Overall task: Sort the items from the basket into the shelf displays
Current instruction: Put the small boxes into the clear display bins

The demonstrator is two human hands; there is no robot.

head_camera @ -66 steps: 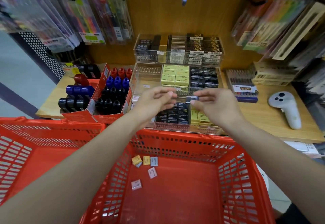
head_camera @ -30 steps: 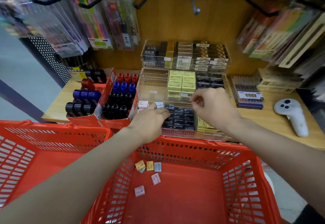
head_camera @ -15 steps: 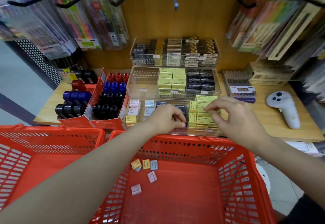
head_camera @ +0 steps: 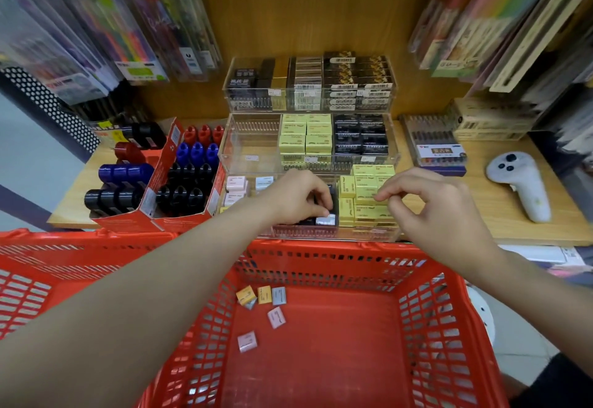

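You are working under bright, even overhead light that leaves only soft, short shadows, such as the faint one under your right hand (head_camera: pixel 439 215) on the wooden counter (head_camera: pixel 500 189). The clear acrylic display trays (head_camera: pixel 253 151) catch mild glare along their front walls. The centre of your view is sharp enough to show barcodes but not to read small print. Toward the edges, the hanging pen packs (head_camera: pixel 128 38) at upper left and the notebooks (head_camera: pixel 500 22) at upper right smear into blur. The wide lens bows the red basket (head_camera: pixel 433 327) rim and stretches your forearms at the bottom corners.
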